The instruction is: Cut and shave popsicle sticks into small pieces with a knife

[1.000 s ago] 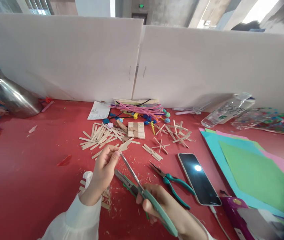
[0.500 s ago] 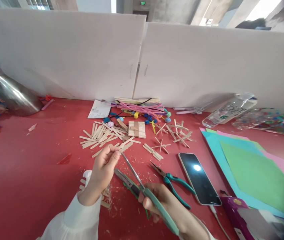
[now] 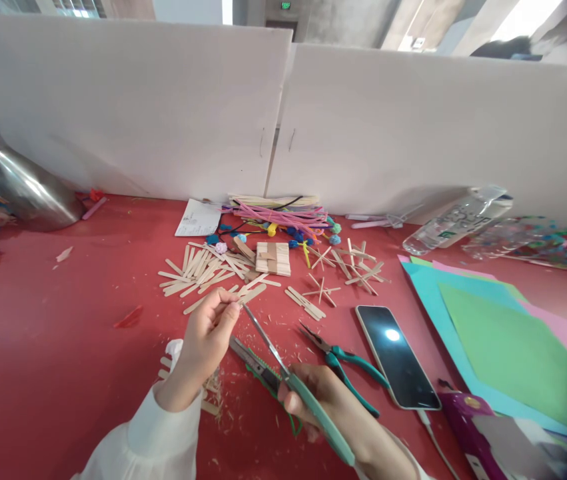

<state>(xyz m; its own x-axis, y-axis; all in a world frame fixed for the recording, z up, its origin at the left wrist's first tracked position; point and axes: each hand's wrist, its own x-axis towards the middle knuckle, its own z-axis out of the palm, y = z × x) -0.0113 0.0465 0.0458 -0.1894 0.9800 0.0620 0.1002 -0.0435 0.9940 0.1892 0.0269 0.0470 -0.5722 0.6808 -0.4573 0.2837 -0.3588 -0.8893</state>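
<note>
Pale green-handled scissors (image 3: 313,407), seen nearly edge-on, are in my right hand (image 3: 330,397), whose fingers wrap round the handles. Their metal blades point up and left, the tip meeting the fingertips of my left hand (image 3: 212,333). Thumb and fingers of that hand are pinched together; what they hold is too small and covered to make out. Under the blades a utility knife (image 3: 256,365) lies on the red table (image 3: 73,360), partly behind my right hand. Beyond my left hand spreads a pile of craft sticks (image 3: 200,270). Wood shavings (image 3: 223,393) are scattered below.
Needle-nose pliers (image 3: 346,360) and a phone (image 3: 398,357) with a cable lie to the right. Joined stick shapes (image 3: 320,291), bundled sticks (image 3: 273,259) and pink pipe cleaners (image 3: 283,217) sit further back. Coloured paper (image 3: 503,333), a purple glue gun (image 3: 468,427), a bottle (image 3: 458,220) and a metal jug (image 3: 33,180) flank the work area.
The scissors and my right hand have shifted very slightly. My left hand keeps its pinch in nearly the same place, and the things on the table have not moved.
</note>
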